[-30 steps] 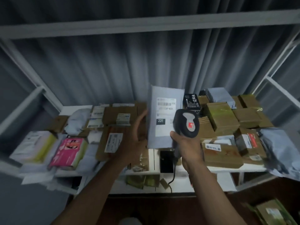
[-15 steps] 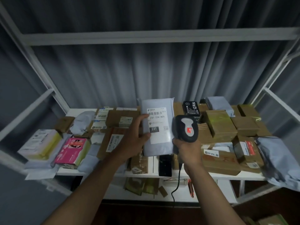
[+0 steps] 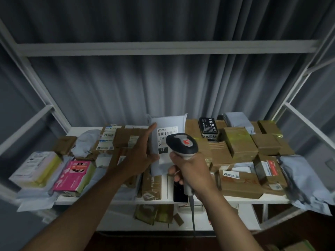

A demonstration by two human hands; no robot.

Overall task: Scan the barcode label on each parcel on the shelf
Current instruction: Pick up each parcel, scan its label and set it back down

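Grey pleated curtains [image 3: 163, 87] hang behind a white metal shelf [image 3: 116, 201] crowded with parcels. Brown cardboard boxes [image 3: 239, 147] fill its right side, with a crumpled grey plastic bag [image 3: 304, 182] at the far right edge. On the left lie a pink printed box [image 3: 74, 175] and a white and yellow box [image 3: 36, 169] side by side. Near the middle a pale grey plastic mailer parcel [image 3: 168, 122] stands upright, its white barcode label [image 3: 165, 134] facing the camera and marked 231. The left hand [image 3: 141, 156] grips the parcel's left edge, thumb on the front. The right hand [image 3: 192, 171] grasps the handle of a black and grey corded barcode scanner [image 3: 182, 144], whose head overlaps the label.
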